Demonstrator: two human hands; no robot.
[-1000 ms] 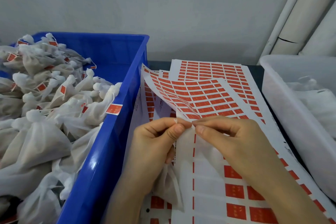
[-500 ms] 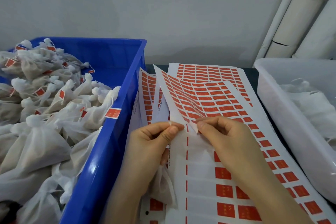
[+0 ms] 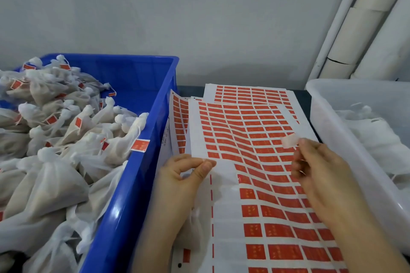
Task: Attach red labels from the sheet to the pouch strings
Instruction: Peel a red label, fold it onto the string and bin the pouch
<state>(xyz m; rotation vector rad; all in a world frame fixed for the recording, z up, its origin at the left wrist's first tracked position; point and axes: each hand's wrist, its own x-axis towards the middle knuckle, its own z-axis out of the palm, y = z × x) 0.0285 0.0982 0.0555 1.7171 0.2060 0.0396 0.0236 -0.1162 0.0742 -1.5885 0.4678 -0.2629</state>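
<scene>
Head view is taken up by the label sheet (image 3: 255,139), which lies on the dark bench (image 3: 299,95) on top of further sheets (image 3: 248,93) of the same kind. Rows of red labels are carried across its far and right parts, and bare white backing is seen along its near left part.

At the left edge of the label sheet the left hand (image 3: 182,179) is seen with thumb and forefinger pinched together. White mesh of a pouch (image 3: 195,217) is gripped in it and hangs beneath the palm, over the near left corner of the sheet. The string itself cannot be made out.

Above the right side of the label sheet the right hand (image 3: 321,173) is held raised. A single label (image 3: 289,141) is pinched between its thumb and forefinger, clear of the sheet, with its pale back turned to the camera. The remaining fingers are curled loosely.

Left of the label sheet, touching its edge, a blue bin (image 3: 142,184) is seen, heaped with tied white pouches (image 3: 55,179), many with red tags on their strings. One tag (image 3: 139,146) is draped over the bin's rim.

Right of the label sheet a translucent white tub (image 3: 332,131) is placed, and more white mesh bags are seen inside it. Beyond the sheet a grey wall is seen, with pale pipes (image 3: 355,29) standing at its right.
</scene>
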